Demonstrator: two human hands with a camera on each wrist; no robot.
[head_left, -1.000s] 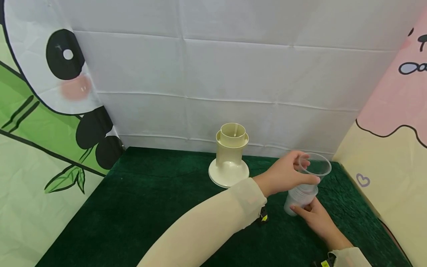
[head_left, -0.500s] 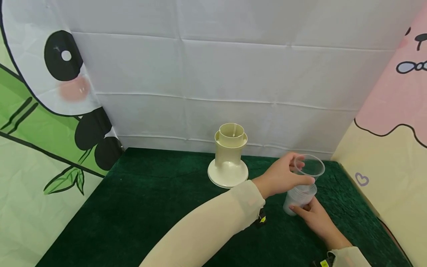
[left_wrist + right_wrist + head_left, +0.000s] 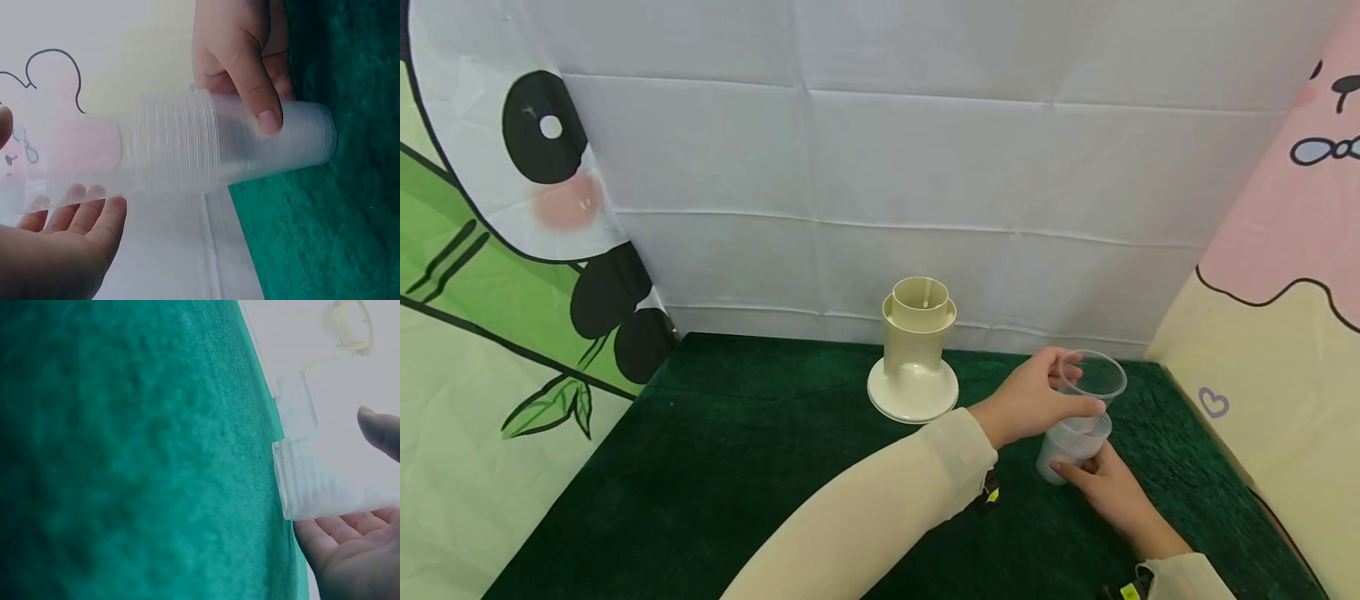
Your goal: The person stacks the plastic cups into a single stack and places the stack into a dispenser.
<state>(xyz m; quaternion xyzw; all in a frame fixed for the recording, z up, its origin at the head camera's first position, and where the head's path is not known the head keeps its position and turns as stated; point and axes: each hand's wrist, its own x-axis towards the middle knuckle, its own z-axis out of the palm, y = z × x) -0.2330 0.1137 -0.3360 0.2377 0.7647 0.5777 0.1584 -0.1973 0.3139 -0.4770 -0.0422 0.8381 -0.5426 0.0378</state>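
Note:
My left hand (image 3: 1033, 400) grips a clear plastic cup (image 3: 1093, 393) near its rim, thumb on the near side and fingers on the far side. Directly below, several nested plastic cups (image 3: 1067, 454) form a stack, held low by my right hand (image 3: 1116, 496). In the left wrist view, the upper cup (image 3: 81, 159) lines up with the stacked rims (image 3: 178, 144), its lower end at or inside them; how deep cannot be told. The right thumb (image 3: 256, 94) lies across the stack's side. The right wrist view shows frosted-looking cups (image 3: 325, 481) beside fingers (image 3: 340, 534).
A cream-coloured cylinder (image 3: 917, 354) on a round base, with a smaller tube in its top, stands at the back centre. Dark green cloth (image 3: 760, 433) covers the table. A white sheet (image 3: 917, 167) hangs behind, with printed cartoon sheets at both sides.
My left hand and the upper cup have shifted slightly left and down, over the stack. My right hand and the stack stay almost still.

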